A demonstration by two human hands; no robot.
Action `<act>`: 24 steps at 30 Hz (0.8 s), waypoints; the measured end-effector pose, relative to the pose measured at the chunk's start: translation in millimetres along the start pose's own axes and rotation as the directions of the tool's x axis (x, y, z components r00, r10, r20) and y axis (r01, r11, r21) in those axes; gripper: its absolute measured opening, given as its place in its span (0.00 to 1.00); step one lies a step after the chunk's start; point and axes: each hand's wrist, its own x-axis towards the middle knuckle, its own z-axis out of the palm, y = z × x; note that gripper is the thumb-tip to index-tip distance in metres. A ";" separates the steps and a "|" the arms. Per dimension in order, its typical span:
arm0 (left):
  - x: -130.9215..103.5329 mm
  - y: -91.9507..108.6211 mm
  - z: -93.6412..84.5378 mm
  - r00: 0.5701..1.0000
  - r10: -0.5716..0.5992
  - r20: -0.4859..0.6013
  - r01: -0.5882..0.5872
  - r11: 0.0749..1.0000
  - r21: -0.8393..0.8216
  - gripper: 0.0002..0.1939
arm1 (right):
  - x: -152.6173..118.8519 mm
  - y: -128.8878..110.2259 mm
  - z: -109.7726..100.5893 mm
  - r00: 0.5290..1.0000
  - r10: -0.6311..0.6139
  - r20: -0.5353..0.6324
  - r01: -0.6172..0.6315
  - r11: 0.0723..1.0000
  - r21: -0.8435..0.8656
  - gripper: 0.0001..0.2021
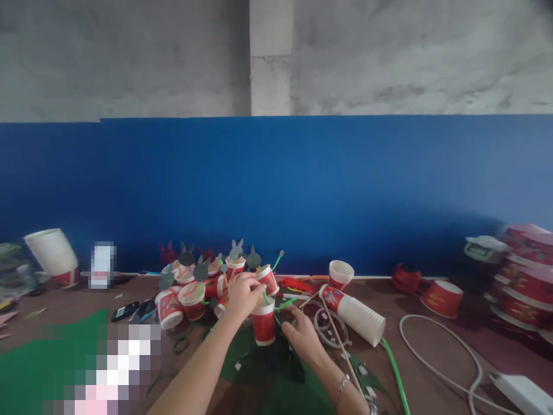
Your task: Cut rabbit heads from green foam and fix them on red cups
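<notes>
A red and white paper cup (264,325) stands upright in front of me, with something green and yellow poking out of its top. My left hand (243,295) is over the cup's left rim, its fingers bent together; what they hold, if anything, is too small to tell. Right of the cup, my right hand (301,332) is low over the table, thumb and fingers apart, near a green strip (286,304). Behind the left hand is a cluster of similar cups (193,300), several bearing grey or red rabbit-shaped cutouts (237,250).
A stack of cups (360,319) lies on its side at right, beside a coiled tube (330,327) and a long thin stick (341,343). A white cable (449,327) and a white power strip (522,393) are farther right. Green sheet (56,360) at left.
</notes>
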 end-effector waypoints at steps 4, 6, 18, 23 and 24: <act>10.3 -12.2 5.5 1.000 0.004 0.013 -0.004 1.000 0.002 0.08 | 9.0 8.4 -12.8 0.993 0.023 -0.115 -0.042 0.986 -0.164 0.14; 11.9 -14.1 8.2 0.999 0.027 0.018 -0.028 1.000 0.007 0.09 | 12.0 9.7 -18.3 0.991 0.049 -0.121 -0.075 0.972 -0.221 0.13; -1.0 -9.4 11.2 0.980 0.170 -0.100 -0.164 0.985 0.059 0.16 | 14.4 -6.6 -72.6 0.985 0.169 0.016 -0.104 0.674 -0.731 0.07; -21.4 1.2 9.4 0.926 0.304 -0.223 -0.316 0.948 -0.020 0.16 | 7.4 0.2 -73.6 0.976 0.212 0.038 -0.118 0.673 -0.730 0.06; -26.5 5.0 8.8 0.918 0.328 -0.224 -0.346 0.937 -0.044 0.16 | 7.7 0.9 -72.9 0.976 0.213 0.039 -0.121 0.685 -0.718 0.06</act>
